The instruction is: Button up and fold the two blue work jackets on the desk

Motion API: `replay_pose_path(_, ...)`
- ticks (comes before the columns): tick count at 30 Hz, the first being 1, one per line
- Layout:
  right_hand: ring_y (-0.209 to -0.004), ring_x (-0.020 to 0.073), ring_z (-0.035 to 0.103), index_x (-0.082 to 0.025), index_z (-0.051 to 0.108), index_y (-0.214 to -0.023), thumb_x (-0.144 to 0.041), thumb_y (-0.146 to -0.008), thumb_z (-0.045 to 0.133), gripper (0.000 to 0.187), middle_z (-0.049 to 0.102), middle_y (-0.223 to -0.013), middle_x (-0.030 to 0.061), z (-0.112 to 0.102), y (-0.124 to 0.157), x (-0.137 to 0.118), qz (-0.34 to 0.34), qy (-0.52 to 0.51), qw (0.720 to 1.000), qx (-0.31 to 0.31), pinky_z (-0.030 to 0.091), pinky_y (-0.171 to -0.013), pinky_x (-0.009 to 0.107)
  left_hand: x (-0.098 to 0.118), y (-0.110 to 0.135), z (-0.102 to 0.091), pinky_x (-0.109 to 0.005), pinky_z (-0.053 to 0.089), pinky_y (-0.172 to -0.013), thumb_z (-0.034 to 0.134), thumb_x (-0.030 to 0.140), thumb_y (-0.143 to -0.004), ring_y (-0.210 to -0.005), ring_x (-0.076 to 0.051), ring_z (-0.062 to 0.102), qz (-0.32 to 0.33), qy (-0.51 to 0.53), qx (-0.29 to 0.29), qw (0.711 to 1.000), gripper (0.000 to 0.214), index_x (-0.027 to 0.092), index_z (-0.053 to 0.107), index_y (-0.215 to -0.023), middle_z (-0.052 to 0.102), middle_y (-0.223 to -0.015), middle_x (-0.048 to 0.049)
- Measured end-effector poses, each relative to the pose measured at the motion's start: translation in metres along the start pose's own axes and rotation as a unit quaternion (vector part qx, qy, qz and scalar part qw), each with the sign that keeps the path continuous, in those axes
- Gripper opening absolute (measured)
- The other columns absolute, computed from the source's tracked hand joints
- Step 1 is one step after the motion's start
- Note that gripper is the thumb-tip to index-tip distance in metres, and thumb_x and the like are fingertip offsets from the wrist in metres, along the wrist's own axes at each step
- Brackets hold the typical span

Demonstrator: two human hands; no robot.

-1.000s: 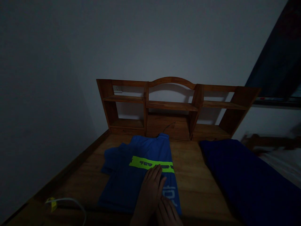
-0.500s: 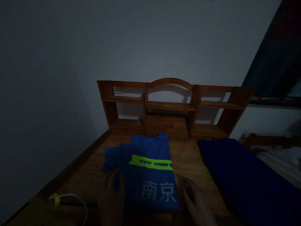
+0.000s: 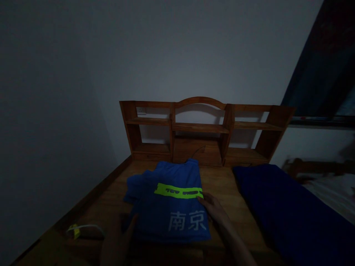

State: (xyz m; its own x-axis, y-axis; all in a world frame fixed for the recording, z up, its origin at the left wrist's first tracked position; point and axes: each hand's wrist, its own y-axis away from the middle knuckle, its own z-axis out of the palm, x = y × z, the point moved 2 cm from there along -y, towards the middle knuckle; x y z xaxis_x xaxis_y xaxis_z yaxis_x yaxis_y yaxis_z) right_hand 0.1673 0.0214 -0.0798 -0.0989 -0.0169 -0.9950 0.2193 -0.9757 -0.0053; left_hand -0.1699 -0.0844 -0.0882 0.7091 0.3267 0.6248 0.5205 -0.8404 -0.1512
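Observation:
A folded blue shirt (image 3: 169, 207) with a yellow-green stripe and white characters lies on a wooden surface (image 3: 222, 184). My right hand (image 3: 212, 207) rests at the shirt's right edge, its fingers closed on the fabric near the stripe. My left hand (image 3: 122, 236) is at the shirt's lower left edge, dim and blurred, and its fingers are hard to make out. A loose sleeve sticks out on the shirt's left side.
A wooden shelf unit (image 3: 202, 129) stands against the back wall. Dark blue bedding (image 3: 288, 210) lies to the right. A white cable with a yellow tag (image 3: 80, 229) lies at the near left. The room is dim.
Both hands were stacked on the shirt's middle a second ago. They have moved apart to its left and right edges, and the white characters now show.

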Motion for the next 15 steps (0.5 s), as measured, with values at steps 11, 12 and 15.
replay_pose_path(11, -0.095, 0.0224, 0.063, -0.016, 0.055, -0.11, -0.051, -0.07, 0.067, 0.054, 0.064, -0.11, 0.0102, -0.01, -0.002, 0.022, -0.042, 0.027, 0.999, -0.001, 0.051, -0.083, 0.037, -0.011, 0.004, -0.003, -0.041, 0.045, -0.089, 0.041, 0.005, -0.073, -0.111, -0.03, 0.053, 0.166, -0.29, 0.029, 0.942, 0.052, 0.02, 0.059, -0.12, 0.057, -0.124, -0.0112)
replay_pose_path(12, -0.097, 0.0224, 0.062, -0.016, 0.055, -0.111, -0.05, -0.071, 0.066, 0.053, 0.063, -0.111, 0.0104, -0.01, -0.001, 0.021, -0.055, 0.033, 0.998, -0.003, 0.051, -0.084, 0.036, -0.013, 0.003, -0.004, -0.039, 0.046, -0.089, 0.041, 0.005, -0.073, -0.112, -0.029, 0.053, 0.152, -0.27, 0.025, 0.95, 0.053, 0.02, 0.058, -0.121, 0.055, -0.126, -0.0107)
replay_pose_path(15, -0.1, 0.0236, 0.061, -0.016, 0.056, -0.113, -0.048, -0.073, 0.063, 0.052, 0.063, -0.113, 0.011, -0.008, 0.004, 0.015, -0.072, 0.083, 0.994, 0.015, 0.05, -0.084, 0.037, -0.018, 0.006, -0.01, -0.04, 0.048, -0.084, 0.043, 0.011, -0.072, -0.106, -0.031, 0.057, 0.107, -0.195, 0.015, 0.975, 0.049, 0.02, 0.059, -0.118, 0.056, -0.125, -0.0096)
